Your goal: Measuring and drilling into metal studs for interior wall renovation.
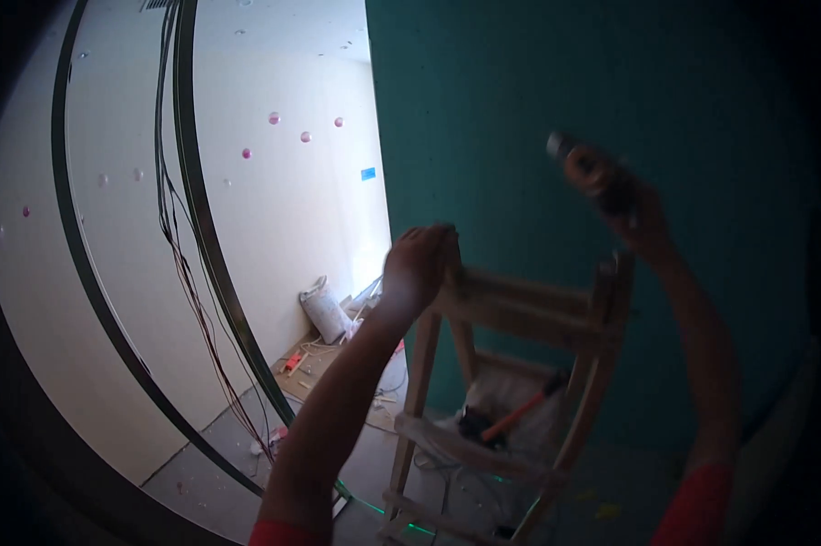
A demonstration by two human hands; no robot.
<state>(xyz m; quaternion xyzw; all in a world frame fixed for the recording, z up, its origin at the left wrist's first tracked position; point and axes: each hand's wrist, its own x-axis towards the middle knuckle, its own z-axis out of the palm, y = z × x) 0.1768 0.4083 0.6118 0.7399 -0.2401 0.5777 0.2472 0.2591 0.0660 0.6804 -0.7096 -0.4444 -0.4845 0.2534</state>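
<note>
A wooden stepladder (529, 305) stands in front of me beside a dark green wall panel. My left hand (418, 264) is closed over the top left corner of the ladder, its fingers partly hidden in shadow. Raised above the ladder's right side, my right hand (645, 223) grips a cordless drill (594, 173). The drill is tilted, its front end pointing up and left near the green panel, and looks a little blurred. Lower down, within the ladder's frame, a hammer (524, 411) with an orange handle lies on a pale, plastic-like sheet.
The green panel (483, 118) fills the right. On the left, dark metal studs (206, 209) and hanging cables (163, 173) stand before a white wall (292, 209). A filled sack (327, 309) leans there, with scraps on the floor. A green light line crosses the floor by the ladder.
</note>
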